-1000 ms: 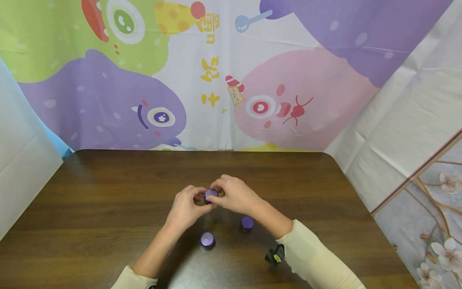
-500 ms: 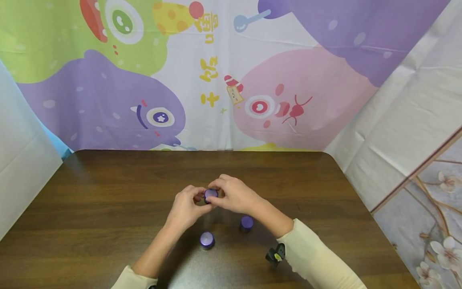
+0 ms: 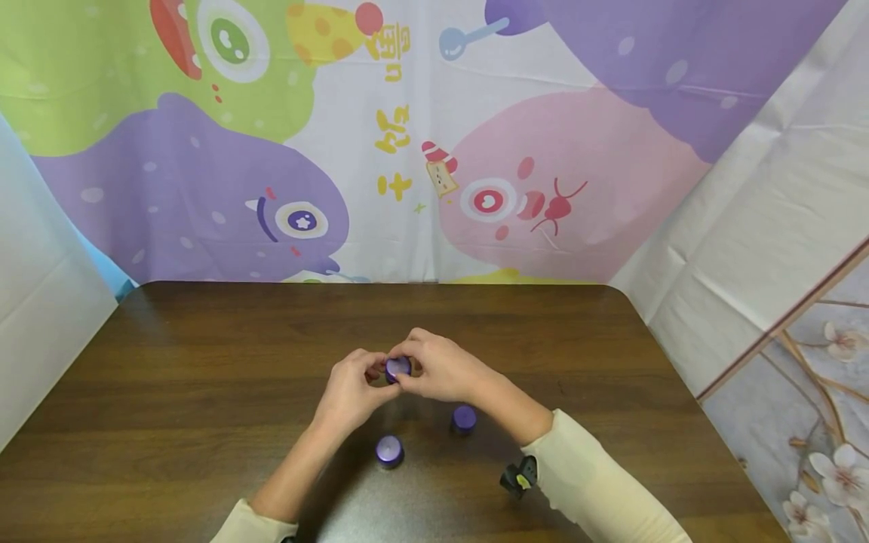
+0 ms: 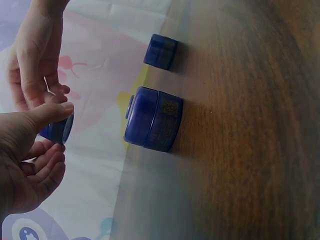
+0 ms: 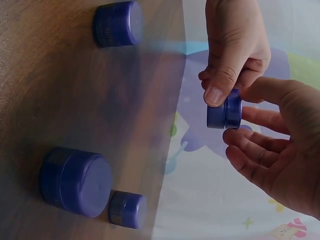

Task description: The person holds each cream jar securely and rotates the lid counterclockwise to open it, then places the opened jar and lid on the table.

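Both hands meet around a small purple screw-lid jar (image 3: 397,366), raised over the middle of the table. My left hand (image 3: 349,388) holds its lower part between thumb and fingers; in the right wrist view the left thumb lies flat on the jar body (image 5: 216,118). Around the lid (image 5: 233,107) curl the thumb and fingertips of my right hand (image 3: 443,367). A seam shows between lid and body. On the table, nearer the person, stand a jar with a shiny lilac lid (image 3: 390,451) and a darker purple jar (image 3: 465,419) close by the right forearm.
The right wrist view shows three upright jars on the wood: a large jar (image 5: 77,182), a small jar (image 5: 127,209) beside it and another jar (image 5: 117,24) farther off. A cartoon-printed cloth (image 3: 421,234) hangs behind the table's far edge.
My right thumb and forefinger have shifted round the lid, the thumb sliding from its top toward the near edge. The left hand and the standing jars stay in place.
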A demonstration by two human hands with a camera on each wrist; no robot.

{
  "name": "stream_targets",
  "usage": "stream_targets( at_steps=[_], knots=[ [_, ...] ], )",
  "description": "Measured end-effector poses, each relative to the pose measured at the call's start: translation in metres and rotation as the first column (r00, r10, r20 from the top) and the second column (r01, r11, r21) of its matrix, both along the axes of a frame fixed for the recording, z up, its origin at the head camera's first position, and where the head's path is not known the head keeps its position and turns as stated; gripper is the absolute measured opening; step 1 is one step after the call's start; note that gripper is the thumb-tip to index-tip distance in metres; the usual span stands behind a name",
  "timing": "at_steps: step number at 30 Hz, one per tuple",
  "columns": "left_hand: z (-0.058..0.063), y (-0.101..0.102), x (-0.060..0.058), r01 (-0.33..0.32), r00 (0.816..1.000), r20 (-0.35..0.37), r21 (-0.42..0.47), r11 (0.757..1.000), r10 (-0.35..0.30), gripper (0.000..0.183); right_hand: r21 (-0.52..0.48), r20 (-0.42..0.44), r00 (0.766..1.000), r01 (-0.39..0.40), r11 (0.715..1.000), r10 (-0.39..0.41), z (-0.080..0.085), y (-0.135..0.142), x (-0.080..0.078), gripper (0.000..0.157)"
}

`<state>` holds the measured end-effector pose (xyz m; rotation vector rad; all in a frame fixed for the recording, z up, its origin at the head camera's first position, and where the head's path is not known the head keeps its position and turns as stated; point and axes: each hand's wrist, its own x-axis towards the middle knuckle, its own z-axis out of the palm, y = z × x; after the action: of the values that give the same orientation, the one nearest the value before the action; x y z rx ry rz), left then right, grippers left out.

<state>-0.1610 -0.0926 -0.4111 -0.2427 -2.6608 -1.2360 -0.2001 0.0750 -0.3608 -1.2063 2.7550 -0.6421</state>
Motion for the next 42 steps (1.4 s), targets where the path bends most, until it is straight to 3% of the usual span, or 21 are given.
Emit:
stream_targets(
  at_steps=[9,20,27,37,42],
  knots=[
    [0.0003,-0.0007,-0.0007,0.001,1.000,-0.019,-0.004,1.000,-0.001,0.035,0.019,-0.028,0.998,0.062,0.998,-0.061,0.0019,-0.0015,-0.0017,0.030],
    [-0.0005,-0.0009,-0.0007,0.001,1.000,0.002,0.011,1.000,-0.001,0.035,0.028,-0.017,1.000,-0.006,1.000,0.006,0.0046,-0.0010,-0.0003,0.030],
    [0.0014,-0.0012,-0.0007,-0.005,1.000,-0.010,0.011,1.000,0.005,0.036,0.021,-0.021,0.999,0.048,0.999,-0.048,0.0057,-0.0019,-0.0014,0.030],
    [-0.0002,-0.0014,-0.0004,-0.003,1.000,0.014,0.024,1.000,0.003,0.036,0.026,0.007,1.000,-0.013,1.000,0.013,0.0052,-0.0017,-0.0009,0.031],
    [0.0003,-0.0016,-0.0015,-0.004,1.000,-0.014,0.019,1.000,0.004,0.036,0.015,-0.029,0.999,0.031,0.999,-0.031,0.0050,-0.0018,-0.0010,0.032]
  ],
)
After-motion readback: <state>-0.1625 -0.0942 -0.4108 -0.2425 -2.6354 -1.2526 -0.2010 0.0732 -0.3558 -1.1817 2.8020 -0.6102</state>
